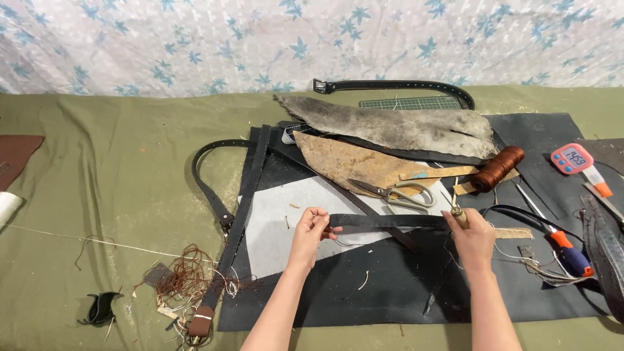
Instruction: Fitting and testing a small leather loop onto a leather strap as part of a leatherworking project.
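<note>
Leather strap point(390, 221) is being pinched at 9 o'clock by left hand point(311, 229), right hand point(472, 235) gripping awl point(458, 214) too — slip risks stabbing fingers.

Smooth matt black leather strap point(390, 221), shiny metal scissors point(396, 193) with pale plastic handles, rough grey hide point(390, 127), rough tan leather scrap point(351, 162), glossy brown thread spool point(497, 168), soft olive cloth on the bench point(117, 175), matt white paper sheet point(286, 221).
</note>
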